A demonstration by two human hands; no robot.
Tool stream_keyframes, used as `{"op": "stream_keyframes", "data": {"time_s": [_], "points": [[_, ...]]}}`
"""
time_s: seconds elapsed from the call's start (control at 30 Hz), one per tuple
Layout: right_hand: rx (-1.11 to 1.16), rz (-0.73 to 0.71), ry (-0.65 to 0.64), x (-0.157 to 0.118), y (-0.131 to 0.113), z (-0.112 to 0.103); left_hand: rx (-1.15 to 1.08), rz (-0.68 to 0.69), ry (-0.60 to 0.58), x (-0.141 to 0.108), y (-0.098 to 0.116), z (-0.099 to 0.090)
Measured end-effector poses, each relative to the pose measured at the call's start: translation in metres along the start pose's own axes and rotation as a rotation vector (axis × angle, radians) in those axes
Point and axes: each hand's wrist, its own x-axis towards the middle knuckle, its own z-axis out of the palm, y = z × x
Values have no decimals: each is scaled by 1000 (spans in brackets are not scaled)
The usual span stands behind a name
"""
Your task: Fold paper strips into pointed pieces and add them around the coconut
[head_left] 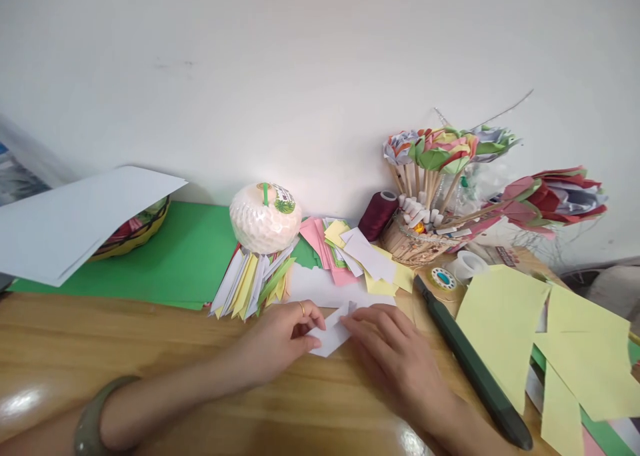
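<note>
Between my two hands is a small folded piece of white paper, held just over the wooden table's front area. My left hand, with a ring on one finger, pinches the paper's left end between thumb and fingers. At the upper right end, the fingertips of my right hand close on the paper; its thumb is hidden. Just behind lie a bundle of folded paper strips in white, yellow and green, and a flat white sheet.
A foam-wrapped round fruit stands at the back. Loose coloured slips, a maroon thread spool and a basket of paper flowers stand right of it. A dark green long tool and yellow sheets lie right; green sheets left.
</note>
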Motion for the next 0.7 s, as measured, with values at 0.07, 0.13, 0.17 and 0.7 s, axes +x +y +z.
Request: {"op": "stream_keyframes", "data": {"time_s": [0.07,0.13,0.17,0.7], "points": [[-6,-28,-51,0,2,3,92,20,-1,3,-1,-3],[-12,-31,-48,-1,1,5,135,36,-16,5,-3,-6],[-13,-31,-19,-1,1,5,130,39,-33,6,-3,-7],[184,127,-210,0,0,6,816,477,20,3,-7,-8]]}}
